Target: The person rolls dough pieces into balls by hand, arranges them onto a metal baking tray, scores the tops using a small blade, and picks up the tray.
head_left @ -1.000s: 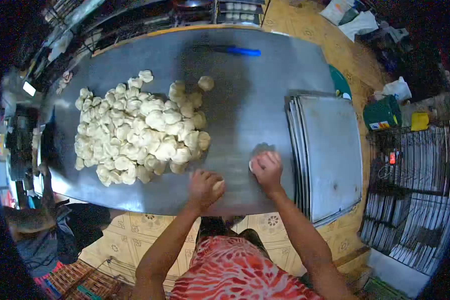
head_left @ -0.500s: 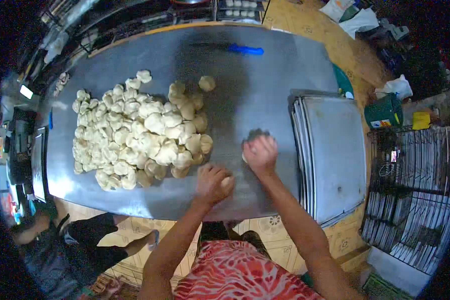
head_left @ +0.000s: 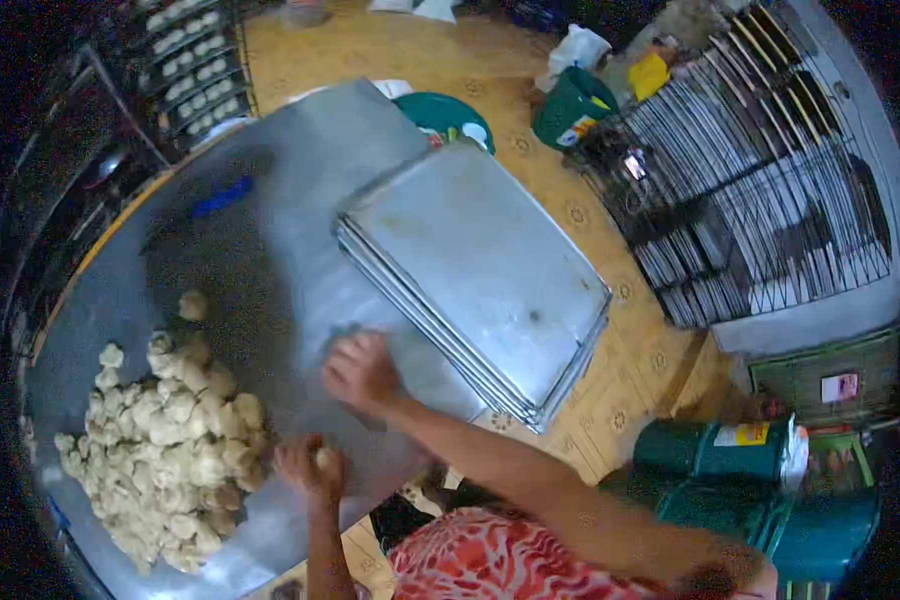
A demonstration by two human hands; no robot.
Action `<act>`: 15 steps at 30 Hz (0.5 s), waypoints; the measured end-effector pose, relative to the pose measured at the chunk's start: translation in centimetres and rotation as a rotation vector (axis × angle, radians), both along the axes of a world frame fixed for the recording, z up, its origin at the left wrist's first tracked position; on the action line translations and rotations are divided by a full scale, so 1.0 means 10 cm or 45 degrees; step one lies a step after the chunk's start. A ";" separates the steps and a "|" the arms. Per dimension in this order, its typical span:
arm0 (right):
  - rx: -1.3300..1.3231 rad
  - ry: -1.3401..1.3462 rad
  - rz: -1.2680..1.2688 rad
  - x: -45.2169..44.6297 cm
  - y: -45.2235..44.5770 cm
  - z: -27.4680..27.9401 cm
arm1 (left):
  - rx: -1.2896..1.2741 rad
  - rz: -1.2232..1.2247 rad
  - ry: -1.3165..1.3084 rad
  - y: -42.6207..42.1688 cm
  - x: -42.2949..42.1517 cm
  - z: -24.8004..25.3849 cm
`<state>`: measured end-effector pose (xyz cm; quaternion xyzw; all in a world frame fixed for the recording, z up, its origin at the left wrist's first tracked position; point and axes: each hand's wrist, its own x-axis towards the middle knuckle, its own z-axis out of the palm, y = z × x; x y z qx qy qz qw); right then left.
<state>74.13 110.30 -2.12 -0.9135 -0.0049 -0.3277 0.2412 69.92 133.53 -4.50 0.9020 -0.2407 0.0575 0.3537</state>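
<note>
My left hand (head_left: 310,470) is curled low over the near side of the metal table (head_left: 315,215), with a pale piece of dough (head_left: 325,458) showing by the thumb. Farther in, my right hand (head_left: 360,372) is cupped with bent fingers against the tabletop. Its palm hides what lies under it; a pale edge of dough showed there in the earlier frame. Left of both hands spreads a large heap of pale dough pieces (head_left: 160,455), piled on one another. One single dough piece (head_left: 193,305) lies just beyond the heap.
A stack of metal trays (head_left: 480,270) covers the table's right part, close to my right forearm. A blue tool (head_left: 223,197) lies near the far edge. Racks of trays (head_left: 760,170), a green bucket (head_left: 575,108) and green bins (head_left: 720,490) stand on the right.
My view has swung to the right, so the table and heap appear farther left and turned. Both hands stay low over the table; the green bins have come into view.
</note>
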 end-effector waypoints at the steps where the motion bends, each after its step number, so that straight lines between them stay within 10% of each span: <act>1: 0.071 -0.006 -0.021 0.18 0.04 0.01 | 0.156 0.016 -0.207 -0.17 0.08 0.03; 15: 0.200 -0.146 0.217 0.15 0.30 -0.15 | -0.282 -0.109 0.101 -0.44 -0.11 0.04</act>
